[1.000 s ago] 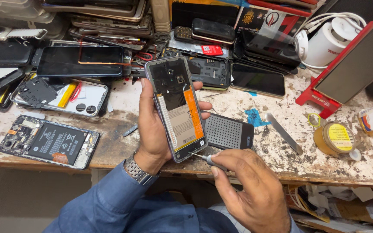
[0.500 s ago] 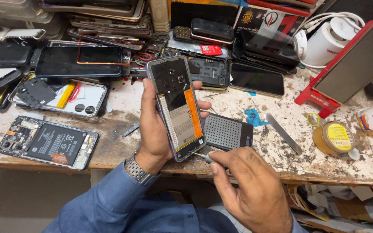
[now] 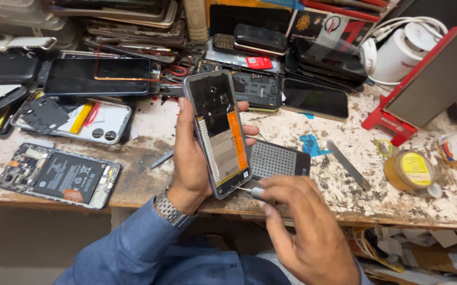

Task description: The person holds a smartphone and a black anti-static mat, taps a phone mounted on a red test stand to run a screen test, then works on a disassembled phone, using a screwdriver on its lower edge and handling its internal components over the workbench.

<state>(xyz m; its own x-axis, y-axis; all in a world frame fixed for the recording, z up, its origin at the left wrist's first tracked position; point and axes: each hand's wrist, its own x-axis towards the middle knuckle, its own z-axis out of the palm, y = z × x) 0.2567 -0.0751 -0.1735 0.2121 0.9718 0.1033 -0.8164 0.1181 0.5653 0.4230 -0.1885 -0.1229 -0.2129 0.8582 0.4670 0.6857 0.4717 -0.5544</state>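
Note:
My left hand [image 3: 190, 158] grips an opened phone [image 3: 218, 132] with its back cover off, held upright over the bench; an orange strip runs along its battery. My right hand [image 3: 305, 227] pinches a small screwdriver [image 3: 252, 191], whose thin tip touches the phone's lower edge. Under the phone lies a dark perforated pad [image 3: 276, 160]. A metal watch sits on my left wrist.
On the worn workbench [image 3: 144, 174] an opened phone [image 3: 59, 176] lies at the left, with a white phone back [image 3: 88, 120] behind it. Stacked phones and screens [image 3: 133, 31] fill the rear. A flat metal pry tool [image 3: 347, 164], yellow-lidded jar [image 3: 411, 171], red stand [image 3: 397, 124] sit right.
The screwdriver tip has come closer in to the phone's lower edge. My left hand keeps the phone nearly still.

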